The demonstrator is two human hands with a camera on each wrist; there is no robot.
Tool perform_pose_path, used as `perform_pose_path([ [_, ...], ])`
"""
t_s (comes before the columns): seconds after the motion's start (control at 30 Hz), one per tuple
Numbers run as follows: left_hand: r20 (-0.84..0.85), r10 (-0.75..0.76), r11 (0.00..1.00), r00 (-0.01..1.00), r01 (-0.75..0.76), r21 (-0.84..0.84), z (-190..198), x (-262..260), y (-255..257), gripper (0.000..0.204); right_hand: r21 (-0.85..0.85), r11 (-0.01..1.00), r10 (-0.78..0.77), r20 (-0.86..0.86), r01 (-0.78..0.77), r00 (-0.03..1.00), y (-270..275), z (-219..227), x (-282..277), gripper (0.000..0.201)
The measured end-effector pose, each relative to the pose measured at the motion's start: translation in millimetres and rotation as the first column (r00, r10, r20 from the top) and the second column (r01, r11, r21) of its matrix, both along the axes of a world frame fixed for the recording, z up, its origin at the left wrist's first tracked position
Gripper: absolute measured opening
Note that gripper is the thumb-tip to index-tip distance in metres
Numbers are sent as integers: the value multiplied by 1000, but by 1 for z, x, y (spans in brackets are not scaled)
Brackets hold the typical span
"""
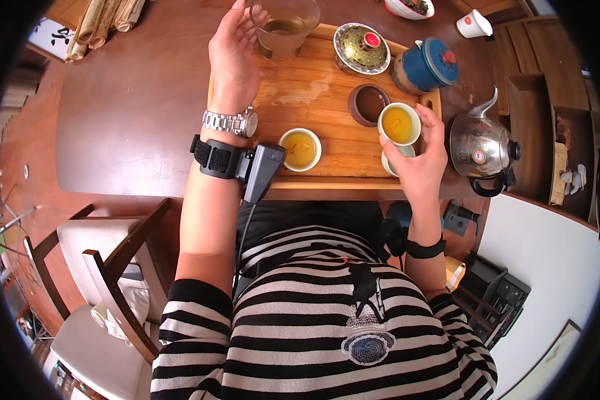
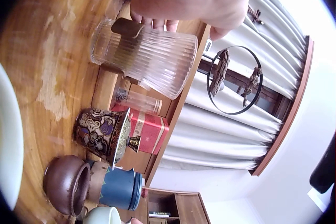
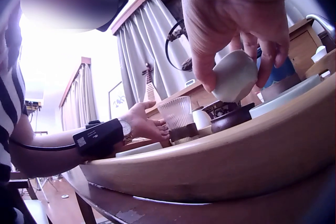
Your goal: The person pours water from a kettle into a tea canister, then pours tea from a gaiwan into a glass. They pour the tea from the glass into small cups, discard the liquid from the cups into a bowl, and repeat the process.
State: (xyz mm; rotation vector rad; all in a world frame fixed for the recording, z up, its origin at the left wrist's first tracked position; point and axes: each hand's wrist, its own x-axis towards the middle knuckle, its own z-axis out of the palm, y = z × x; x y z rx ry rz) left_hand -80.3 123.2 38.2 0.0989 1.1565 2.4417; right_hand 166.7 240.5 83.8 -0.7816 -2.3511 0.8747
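My right hand holds a pale teacup of yellow tea between thumb and fingers, above the right end of the wooden tray. Partly hidden under that hand is a second pale cup. A dark brown round cup stands close to the held one. At the tray's far left, my left hand is beside a ribbed glass pitcher, its fingers extended along the glass in the right wrist view. Another teacup with tea stands near the tray's front edge.
A patterned lidded bowl and a blue lidded pot stand at the tray's back right. Right of the tray is a metal kettle. Farther back are a white cup and a bowl of leaves. Rolled mats lie back left.
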Motion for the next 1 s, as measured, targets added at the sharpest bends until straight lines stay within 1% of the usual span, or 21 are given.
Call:
perform_pose_path([
  [0.07,-3,9,1000,1000,-9,6,0,1,0,39,63,998,-23,8,22,1000,4,0,-3,58],
  [0.2,-3,12,1000,1000,-12,9,0,1,0,40,86,996,-40,41,37,998,8,1,-8,59],
  [0.27,1,6,1000,1000,-6,8,1,1,0,40,139,990,-38,64,28,997,9,0,-9,59],
  [0.3,5,-1,1000,1000,1,6,1,1,0,40,139,990,-36,65,27,997,9,0,-10,59],
  [0.37,1,-2,1000,1000,2,8,1,1,0,41,296,955,-48,133,6,990,9,1,-11,59],
  [0.4,-4,-5,1000,1000,5,10,1,1,-1,41,296,955,-46,134,5,990,8,2,-12,59],
  [0.47,-14,-8,1000,1000,8,11,-1,0,-1,41,398,917,-49,207,-38,977,7,5,-14,60],
  [0.5,-24,-12,1000,1000,12,13,-1,0,-1,41,398,917,-48,207,-39,977,7,4,-14,60],
  [0.57,-27,-9,1000,1000,9,10,-1,1,-1,42,488,868,-15,216,-94,976,8,3,-16,60],
  [0.6,-29,-5,1000,1000,6,8,0,1,-1,42,488,868,-15,216,-95,976,7,3,-17,60],
  [0.77,-22,-4,1000,1000,4,2,1,2,0,42,540,819,64,252,-195,966,6,4,-22,63],
  [0.83,-10,0,1000,1000,0,2,6,5,1,42,545,811,67,274,-213,959,5,6,-23,63],
  [0.9,87,38,999,995,-39,6,12,9,2,31,549,804,70,296,-230,953,5,6,-24,63],
  [1.0,104,17,1000,994,-17,4,12,9,2,32,560,789,88,307,-254,948,4,6,-25,62],
])
